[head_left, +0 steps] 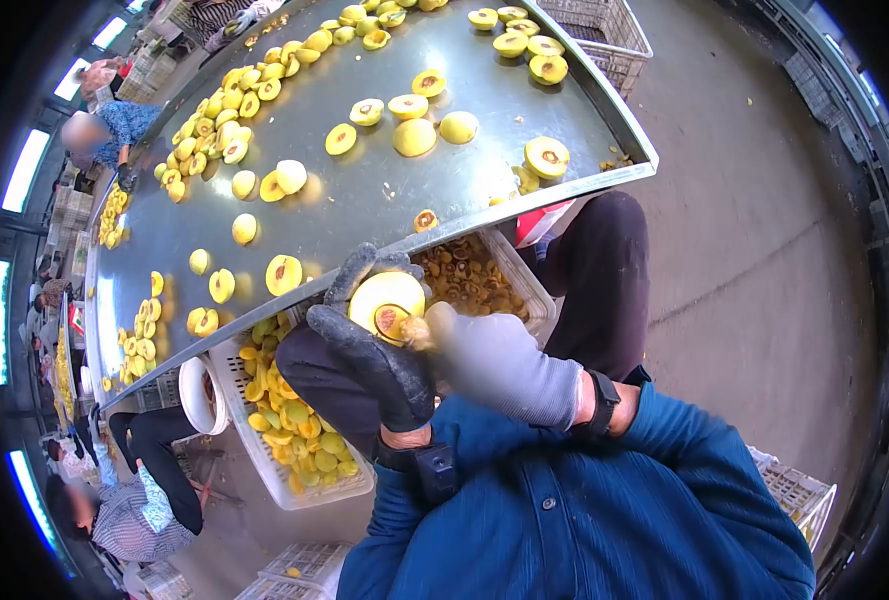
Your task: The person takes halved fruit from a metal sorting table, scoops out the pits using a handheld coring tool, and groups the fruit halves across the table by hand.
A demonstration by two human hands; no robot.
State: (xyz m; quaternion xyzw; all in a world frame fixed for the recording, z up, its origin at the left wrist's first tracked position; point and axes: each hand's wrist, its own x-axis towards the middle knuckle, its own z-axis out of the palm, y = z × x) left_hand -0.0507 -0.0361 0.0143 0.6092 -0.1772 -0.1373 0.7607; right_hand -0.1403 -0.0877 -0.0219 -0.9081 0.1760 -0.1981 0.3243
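Note:
My left hand (pixel 374 365), in a dark glove, is wrapped around a halved yellow peach (pixel 371 292), cut face up. A reddish-brown pit (pixel 390 320) shows in its middle. My right hand (pixel 504 362), in a pale grey glove, is closed against the edge of that peach half, its fingers blurred. Something small and brownish is at its fingertips; I cannot make out what it is. Both hands are over my lap, just below the edge of the metal table (pixel 349 205). Several more peach halves (pixel 415 137) lie on the table, some cut side up with pits showing.
Below the table's edge, a white crate (pixel 299 499) holds peach halves, and another crate (pixel 538 300) holds brown pits and scraps. A white bucket (pixel 202 396) stands at the left. Other people (pixel 144 520) sit along the left side. An open crate (pixel 636 45) stands beyond the table's right end.

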